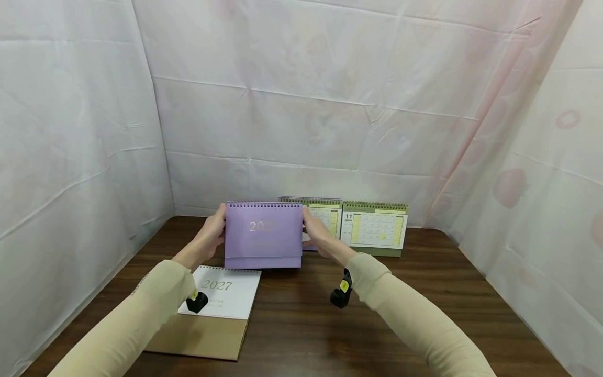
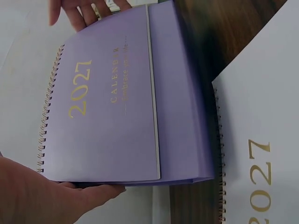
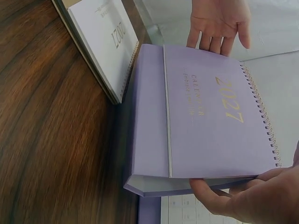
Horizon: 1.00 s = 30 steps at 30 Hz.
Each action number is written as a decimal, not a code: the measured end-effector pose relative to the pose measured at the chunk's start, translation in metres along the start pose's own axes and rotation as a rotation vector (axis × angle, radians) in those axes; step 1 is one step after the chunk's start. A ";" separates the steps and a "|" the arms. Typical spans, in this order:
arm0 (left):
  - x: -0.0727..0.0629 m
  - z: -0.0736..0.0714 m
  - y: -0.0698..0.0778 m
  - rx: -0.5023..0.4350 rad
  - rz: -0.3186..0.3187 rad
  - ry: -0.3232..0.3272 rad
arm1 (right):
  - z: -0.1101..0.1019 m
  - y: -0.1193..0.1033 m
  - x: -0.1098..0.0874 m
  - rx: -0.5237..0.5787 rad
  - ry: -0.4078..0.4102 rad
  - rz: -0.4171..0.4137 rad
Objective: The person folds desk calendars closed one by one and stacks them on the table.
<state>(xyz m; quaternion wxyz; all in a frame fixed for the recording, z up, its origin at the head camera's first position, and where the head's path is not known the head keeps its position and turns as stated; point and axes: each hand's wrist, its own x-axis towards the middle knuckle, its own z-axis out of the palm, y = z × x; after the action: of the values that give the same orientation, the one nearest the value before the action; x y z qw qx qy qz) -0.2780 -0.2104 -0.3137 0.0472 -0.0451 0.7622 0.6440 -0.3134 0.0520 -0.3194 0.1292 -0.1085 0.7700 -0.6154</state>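
Observation:
A purple desk calendar (image 1: pixel 263 235) with a gold 2027 on its cover stands upright between my two hands. My left hand (image 1: pixel 210 235) holds its left side edge, and my right hand (image 1: pixel 321 235) holds the right one. Some fingertips are hidden behind the cover edges. In the right wrist view, the fingers (image 3: pixel 212 198) of my right hand lie along the open side of its folded base. In front of it and to the left lies a white 2027 desk calendar (image 1: pixel 231 293) on a tan base, partly covered by my left forearm.
Behind to the right stands a green desk calendar (image 1: pixel 374 228) with a month page showing. Another calendar (image 1: pixel 325 214) beside it is partly hidden by the purple one and my right hand. All are on a dark wooden table (image 1: pixel 377 335), with white sheeting (image 1: pixel 306 104) around it.

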 end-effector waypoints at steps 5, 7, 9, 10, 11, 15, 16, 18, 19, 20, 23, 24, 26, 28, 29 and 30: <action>0.001 0.008 0.000 -0.007 0.005 -0.007 | -0.010 0.001 -0.004 -0.013 0.002 0.001; 0.001 0.012 0.000 -0.011 0.004 -0.011 | -0.014 0.001 -0.006 -0.008 0.010 0.009; 0.002 0.015 0.000 -0.023 0.002 -0.017 | -0.017 0.001 -0.008 -0.003 0.018 0.016; 0.002 0.016 0.001 -0.028 0.000 -0.021 | -0.019 0.001 -0.009 -0.005 0.019 0.014; 0.002 0.017 0.001 -0.030 -0.002 -0.023 | -0.021 0.002 -0.010 -0.005 0.016 0.017; 0.001 0.023 0.002 -0.023 -0.003 -0.030 | -0.028 0.002 -0.014 -0.012 -0.005 0.023; 0.001 0.024 0.002 -0.018 -0.003 -0.031 | -0.030 0.003 -0.015 -0.014 -0.009 0.022; 0.000 0.027 0.003 -0.011 -0.001 -0.037 | -0.033 0.003 -0.018 -0.021 -0.014 0.024; 0.000 0.029 0.003 -0.013 0.000 -0.040 | -0.034 0.003 -0.019 -0.026 -0.015 0.022; 0.000 0.030 0.003 -0.015 0.002 -0.045 | -0.036 0.003 -0.020 -0.028 -0.014 0.021; 0.000 0.034 0.004 -0.028 0.003 -0.059 | -0.040 0.004 -0.024 -0.033 -0.009 0.026; 0.000 0.035 0.004 -0.033 0.004 -0.063 | -0.042 0.004 -0.024 -0.035 -0.008 0.028; -0.001 0.038 0.004 -0.041 0.003 -0.069 | -0.045 0.005 -0.026 -0.040 -0.010 0.033; -0.001 0.041 0.004 -0.041 0.005 -0.076 | -0.048 0.005 -0.028 -0.042 -0.011 0.041; -0.001 0.043 0.003 -0.044 0.006 -0.079 | -0.049 0.006 -0.029 -0.041 -0.013 0.046; -0.002 0.044 0.003 -0.046 0.008 -0.082 | -0.051 0.006 -0.030 -0.041 -0.013 0.050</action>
<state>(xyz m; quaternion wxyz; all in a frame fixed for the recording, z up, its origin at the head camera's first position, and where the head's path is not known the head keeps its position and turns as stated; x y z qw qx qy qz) -0.2762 -0.1663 -0.3180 0.0750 -0.0167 0.7448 0.6628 -0.3020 0.1099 -0.3129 0.1473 -0.0960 0.7840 -0.5954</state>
